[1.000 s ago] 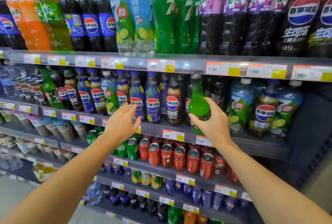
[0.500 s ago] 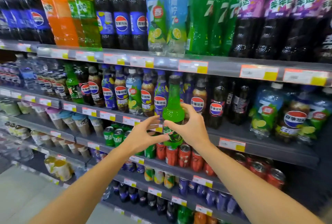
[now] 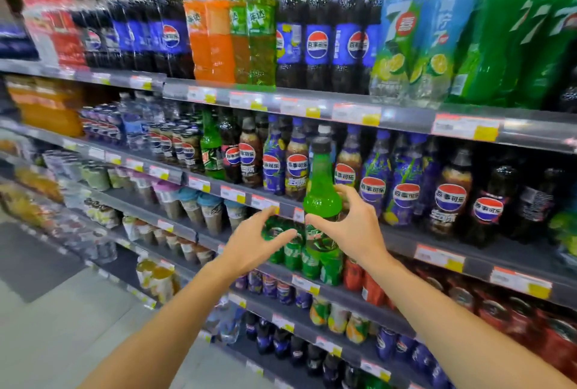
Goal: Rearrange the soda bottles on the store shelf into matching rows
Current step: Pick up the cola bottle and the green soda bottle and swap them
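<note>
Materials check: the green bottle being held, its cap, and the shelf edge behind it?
Green bottle: looks like clear tinted plastic, glossy, with light glinting through its shoulder; glass can't be ruled out. Its black cap: likely moulded plastic, duller. Shelf edge: grey, smooth, probably painted metal or a plastic strip, carrying paper price tags. The right hand grips the bottle.

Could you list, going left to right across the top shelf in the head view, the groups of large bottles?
Dark cola bottles with blue labels → orange soda bottles → yellow-green soda bottles → more dark cola bottles with blue labels → clear lime-label bottles → solid green bottles.
</note>
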`<state>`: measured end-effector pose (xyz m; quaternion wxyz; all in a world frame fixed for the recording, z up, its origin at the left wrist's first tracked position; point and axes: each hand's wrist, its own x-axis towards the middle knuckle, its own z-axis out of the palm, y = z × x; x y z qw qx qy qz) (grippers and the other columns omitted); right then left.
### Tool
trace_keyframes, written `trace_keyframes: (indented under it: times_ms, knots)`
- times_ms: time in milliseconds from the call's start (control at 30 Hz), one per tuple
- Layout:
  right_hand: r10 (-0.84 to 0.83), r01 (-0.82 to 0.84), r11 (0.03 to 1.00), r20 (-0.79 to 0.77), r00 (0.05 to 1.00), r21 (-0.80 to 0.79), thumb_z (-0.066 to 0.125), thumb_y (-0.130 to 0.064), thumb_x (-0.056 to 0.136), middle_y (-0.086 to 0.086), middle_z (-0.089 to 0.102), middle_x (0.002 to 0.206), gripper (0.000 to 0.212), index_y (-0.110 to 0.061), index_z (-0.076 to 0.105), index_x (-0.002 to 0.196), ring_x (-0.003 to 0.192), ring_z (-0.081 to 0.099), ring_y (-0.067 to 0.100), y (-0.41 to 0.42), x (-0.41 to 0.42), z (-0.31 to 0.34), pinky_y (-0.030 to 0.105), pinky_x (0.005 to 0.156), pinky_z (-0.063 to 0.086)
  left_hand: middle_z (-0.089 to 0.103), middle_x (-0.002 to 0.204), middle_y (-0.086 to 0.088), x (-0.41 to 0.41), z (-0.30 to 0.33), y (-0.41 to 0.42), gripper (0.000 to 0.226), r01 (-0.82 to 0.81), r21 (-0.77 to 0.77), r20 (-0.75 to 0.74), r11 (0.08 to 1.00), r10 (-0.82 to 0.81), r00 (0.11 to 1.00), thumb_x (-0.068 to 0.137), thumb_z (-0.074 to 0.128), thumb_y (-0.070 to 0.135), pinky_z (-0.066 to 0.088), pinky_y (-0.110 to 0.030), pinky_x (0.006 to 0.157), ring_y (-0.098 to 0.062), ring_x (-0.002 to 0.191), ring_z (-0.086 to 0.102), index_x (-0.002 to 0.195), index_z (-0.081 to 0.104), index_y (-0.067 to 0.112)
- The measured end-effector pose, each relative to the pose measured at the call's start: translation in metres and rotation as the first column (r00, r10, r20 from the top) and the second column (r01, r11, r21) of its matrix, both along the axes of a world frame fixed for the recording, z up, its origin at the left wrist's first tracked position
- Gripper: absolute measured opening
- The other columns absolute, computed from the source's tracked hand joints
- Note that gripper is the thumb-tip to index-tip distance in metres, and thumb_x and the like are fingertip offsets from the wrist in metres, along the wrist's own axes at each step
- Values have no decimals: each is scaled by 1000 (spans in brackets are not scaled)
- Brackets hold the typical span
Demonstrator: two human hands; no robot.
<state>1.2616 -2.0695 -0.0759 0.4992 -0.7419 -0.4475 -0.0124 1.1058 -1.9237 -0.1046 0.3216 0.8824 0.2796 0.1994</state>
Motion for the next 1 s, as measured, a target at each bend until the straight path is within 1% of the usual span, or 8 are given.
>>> trace_keyframes:
  times_ms: [167,233,367,467,600,767,900,1000]
  knots:
    - [-26,27,999,44,999,-20,81,-48,72,-1,62,132,81,-19,49,140,124,55,18,37,-23,5,36,103,44,52,139,-5,-35,6,49,74,-31,366,-112,930,77,991,86,47,68,44,-37,99,-24,124,50,139,43,15]
    - [-13,14,1000,30,999,-23,81,-47,74,0,58,137,82,-17,46,143,128,52,19,49,-27,7,41,105,44,52,138,-7,-42,10,66,76,-42,419,-143,907,111,983,86,42,70,45,-38,98,-25,123,50,138,43,14]
    - [-39,39,999,25,999,-8,82,-43,74,-2,59,133,82,-14,47,142,123,55,16,75,-28,11,35,103,46,46,147,-7,-44,15,98,88,-41,521,-170,853,151,974,84,31,75,35,-36,109,-23,136,41,145,37,12]
    - [-71,71,997,38,997,13,84,-40,73,-12,59,112,72,-18,54,134,112,59,12,94,-25,9,33,96,49,36,154,-6,-38,16,120,80,-45,578,-144,815,156,977,91,41,65,25,-34,116,-21,143,30,149,31,11]
    - [-86,84,996,50,995,38,82,-45,71,-17,60,106,63,-29,56,126,106,61,18,123,-18,-1,39,91,51,36,154,-8,-26,18,150,81,-33,617,-155,786,162,975,90,41,66,26,-37,117,-22,143,31,149,32,11]
    - [-88,87,995,9,996,39,83,-36,75,-15,57,103,63,-22,56,130,97,53,5,162,-9,-12,17,81,35,39,152,-11,-13,22,190,83,-10,624,-181,782,157,971,89,38,67,28,-37,116,-24,141,35,148,35,8]
    - [-121,120,992,18,993,22,83,-43,72,-4,64,126,73,-19,54,135,118,57,16,194,-5,-16,23,93,39,44,148,-12,0,22,224,77,11,648,-181,762,141,973,92,43,61,29,-36,114,-26,138,39,146,38,7]
    - [-150,149,988,15,989,36,83,-43,72,-5,63,126,74,-19,54,135,115,57,12,212,-4,-16,20,90,37,51,143,-13,8,16,245,77,20,667,-158,744,116,981,92,40,62,35,-37,110,-27,133,46,143,42,5]
